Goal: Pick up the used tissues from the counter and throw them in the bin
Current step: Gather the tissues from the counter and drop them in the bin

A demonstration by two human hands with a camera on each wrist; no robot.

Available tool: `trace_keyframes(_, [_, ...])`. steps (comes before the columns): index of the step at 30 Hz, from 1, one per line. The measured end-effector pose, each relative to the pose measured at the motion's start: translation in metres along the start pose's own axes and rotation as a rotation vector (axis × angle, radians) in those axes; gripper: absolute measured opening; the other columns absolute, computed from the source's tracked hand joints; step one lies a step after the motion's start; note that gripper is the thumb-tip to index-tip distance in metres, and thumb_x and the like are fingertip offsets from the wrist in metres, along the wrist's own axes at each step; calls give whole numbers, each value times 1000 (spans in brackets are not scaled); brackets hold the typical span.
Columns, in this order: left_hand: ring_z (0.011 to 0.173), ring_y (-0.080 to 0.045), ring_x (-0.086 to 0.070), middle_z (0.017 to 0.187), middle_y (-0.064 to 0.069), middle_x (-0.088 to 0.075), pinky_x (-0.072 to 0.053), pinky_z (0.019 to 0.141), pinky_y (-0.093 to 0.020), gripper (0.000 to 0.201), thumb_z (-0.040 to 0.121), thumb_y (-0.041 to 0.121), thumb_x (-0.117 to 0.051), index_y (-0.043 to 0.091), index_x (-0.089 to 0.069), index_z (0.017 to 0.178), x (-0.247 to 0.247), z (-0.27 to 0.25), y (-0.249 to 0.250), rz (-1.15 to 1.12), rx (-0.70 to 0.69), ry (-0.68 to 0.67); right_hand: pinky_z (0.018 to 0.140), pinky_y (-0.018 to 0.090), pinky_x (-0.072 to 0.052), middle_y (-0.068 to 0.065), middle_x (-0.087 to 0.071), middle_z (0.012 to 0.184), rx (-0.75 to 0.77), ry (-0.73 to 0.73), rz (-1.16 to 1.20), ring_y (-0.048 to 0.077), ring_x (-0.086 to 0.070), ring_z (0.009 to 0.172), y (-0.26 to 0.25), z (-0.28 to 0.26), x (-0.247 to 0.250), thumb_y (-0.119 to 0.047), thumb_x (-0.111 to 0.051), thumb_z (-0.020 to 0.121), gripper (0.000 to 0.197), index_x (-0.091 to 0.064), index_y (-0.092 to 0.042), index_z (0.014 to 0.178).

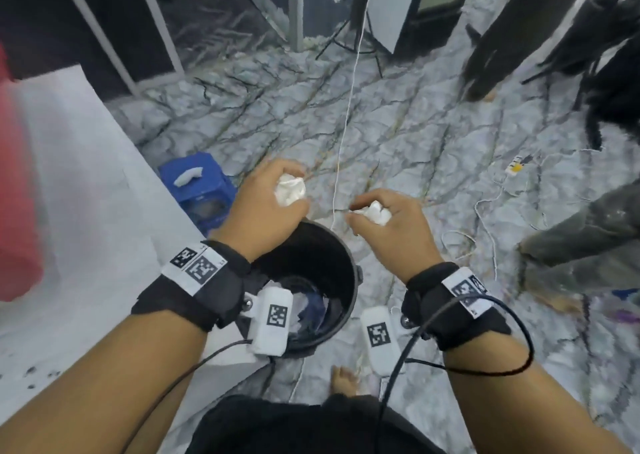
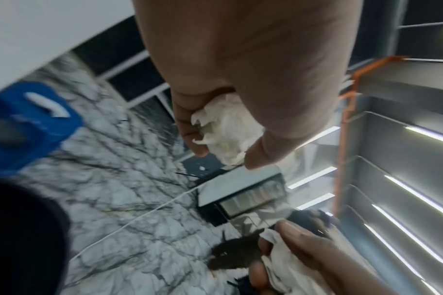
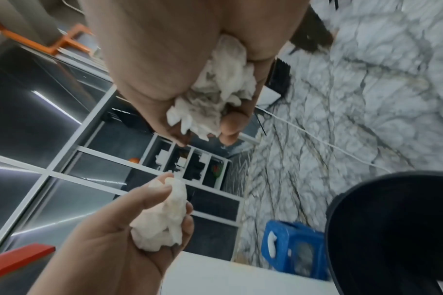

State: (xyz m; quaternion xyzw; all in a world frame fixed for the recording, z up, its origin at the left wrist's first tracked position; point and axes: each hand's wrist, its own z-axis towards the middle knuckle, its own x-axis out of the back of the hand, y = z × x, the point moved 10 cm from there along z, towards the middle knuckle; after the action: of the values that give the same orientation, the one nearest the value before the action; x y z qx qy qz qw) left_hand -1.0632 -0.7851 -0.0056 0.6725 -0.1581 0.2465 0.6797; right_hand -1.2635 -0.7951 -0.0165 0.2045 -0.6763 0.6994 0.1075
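Head view: two crumpled white tissue wads are counted, one in each hand. The left wad (image 1: pixel 290 189) is enclosed by the curled fingers and thumb of the left hand (image 1: pixel 266 207), which is held palm-inward above the far rim of the round black plastic bin (image 1: pixel 341 263). The right wad (image 1: pixel 375 213) is pinched between the thumb and curled fingers of the right hand (image 1: pixel 391 226), which is held beside the bin's rim over the floor, just right of it. The two hands are near each other but apart, and a thin white cord (image 1: pixel 349 100) is seen running across the floor between them.

In the left wrist view the left wad (image 2: pixel 225 127) is shown pressed between a fingertip and the thumb, with part of it left exposed. In the right wrist view the right wad (image 3: pixel 215 93) is shown bunched under the palm, its ragged edges hanging out.

The bin's mouth is open, with pale and dark scraps seen at its bottom. It stands on the grey-veined white marble floor (image 1: pixel 398 135), against the corner of the white counter (image 1: pixel 79 183). One blue plastic stool (image 1: pixel 201 190) is seen beyond the bin, close to the counter's edge. Open floor is seen ahead of the bin and to its right.
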Motion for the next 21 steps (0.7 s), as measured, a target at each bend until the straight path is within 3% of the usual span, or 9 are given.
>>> trace_keyframes(3, [107,-12,-51,119,6,-56,-36,85,-23,32,81,20,-66,28,-59,111,-19,3,-22,-20,180,45,67,25,-54,-5,-71,73,-48,-113,69,16,-68,73,29,29,-4,-20,-77,81,8,-70,-24,80])
trace_keyframes(7, [106,-15,-53,119,1,-57,-41,88,-26,34,81,15,-63,28,-58,112,-35,-2,-58,-41,343,80,68,23,-53,-4,-71,81,-123,-196,116,11,-65,73,67,54,-27,-21,-79,79,11,-69,-25,78])
trace_keyframes(9, [106,-15,-53,119,0,-55,-41,86,-23,33,82,12,-58,30,-57,110,-39,-1,-76,-47,408,109,67,27,-55,1,-71,80,-166,-236,140,14,-66,71,84,63,-44,-20,-80,78,11,-69,-23,79])
trace_keyframes(12, [112,-18,-50,123,-4,-50,-42,94,-31,33,82,15,-48,29,-56,111,-49,5,-94,-123,469,157,61,33,-58,3,-70,78,-227,-309,116,19,-67,66,108,69,-68,-18,-79,79,10,-70,-18,82])
trace_keyframes(14, [113,-19,-48,124,-6,-48,-41,96,-33,44,74,20,-41,24,-55,116,-62,11,-104,-184,502,168,65,40,-60,0,-69,77,-253,-340,71,19,-67,66,123,75,-78,-18,-78,79,9,-70,-20,81])
trace_keyframes(16, [113,-17,-46,127,-7,-46,-36,93,-23,47,75,19,-40,20,-53,120,-75,16,-117,-215,542,181,71,40,-60,-5,-69,77,-260,-362,10,16,-67,71,135,82,-84,-19,-78,78,9,-70,-22,81])
trace_keyframes(19, [108,-12,-42,131,-6,-42,-31,73,0,43,86,7,-43,19,-49,127,-99,12,-149,-245,669,146,69,48,-61,-4,-69,74,-360,-401,31,16,-68,66,162,93,-96,-19,-77,78,7,-72,-18,83])
trace_keyframes(21, [108,-15,-44,132,-8,-41,-34,73,-1,41,88,3,-43,21,-48,124,-119,5,-169,-327,761,126,67,51,-60,-1,-68,69,-438,-427,36,15,-66,57,183,101,-104,-16,-75,80,5,-71,-14,83])
